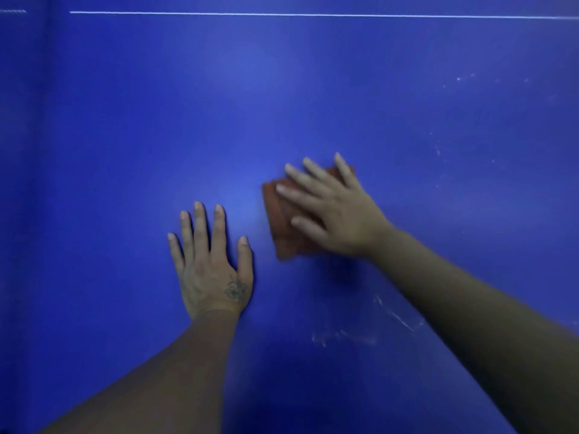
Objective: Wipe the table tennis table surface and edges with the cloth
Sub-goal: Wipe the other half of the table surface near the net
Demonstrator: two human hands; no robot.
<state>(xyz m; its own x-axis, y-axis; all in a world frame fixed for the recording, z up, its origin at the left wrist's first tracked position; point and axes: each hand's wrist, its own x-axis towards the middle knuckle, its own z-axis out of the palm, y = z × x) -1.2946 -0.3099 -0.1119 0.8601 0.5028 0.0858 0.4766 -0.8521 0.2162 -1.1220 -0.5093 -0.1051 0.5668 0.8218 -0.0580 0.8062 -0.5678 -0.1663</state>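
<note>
The blue table tennis table [282, 89] fills the whole view. A folded reddish-brown cloth [279, 214] lies flat on it, right of centre. My right hand [332, 205] presses down on the cloth with straight, spread fingers, covering most of it. My left hand [210, 261] rests flat on the bare table surface to the left of the cloth, fingers straight, not touching the cloth.
A thin white line [313, 15] crosses the table at the far top of the view. Pale smudges and streaks [398, 317] mark the surface under my right forearm, with more specks [463, 78] at the upper right.
</note>
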